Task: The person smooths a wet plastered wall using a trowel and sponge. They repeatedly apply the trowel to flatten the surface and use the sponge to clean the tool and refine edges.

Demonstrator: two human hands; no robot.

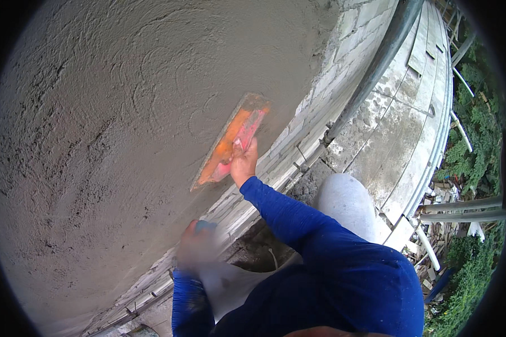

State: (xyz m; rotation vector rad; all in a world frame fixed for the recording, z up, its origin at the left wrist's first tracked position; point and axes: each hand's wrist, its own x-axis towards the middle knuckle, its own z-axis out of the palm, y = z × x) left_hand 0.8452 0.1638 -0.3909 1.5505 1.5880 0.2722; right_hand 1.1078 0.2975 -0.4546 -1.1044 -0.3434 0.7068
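Blue long-sleeved shirt (348, 281) on the person fills the bottom of the view, closest to the lens, its right sleeve stretching up and to the left. Beyond it, taking up most of the left side, stands a wall of grey wet plaster (152, 84), swirled and fairly smooth near the top, rougher and pitted at the left. Along the right runs a curved walkway of pale, stained planks (388, 135). Past its outer edge grow green plants (475, 123). Bare pale blockwork (362, 31) borders the plaster, and a grey metal pole (374, 84) runs between it and the planks. A pale-clothed knee (347, 205) rests in view beside the right sleeve. Near the middle is an orange float (224, 150) with a red handle, tilted, its face turned toward the plaster close to the lower edge of the coat; full contact cannot be judged. The right hand (245, 164) is wrapped around the handle, thumb lying along it. Lower down, the left hand (195, 247) is blurred beside a small blue-grey object (206, 226); whether its fingers grip that object cannot be told.
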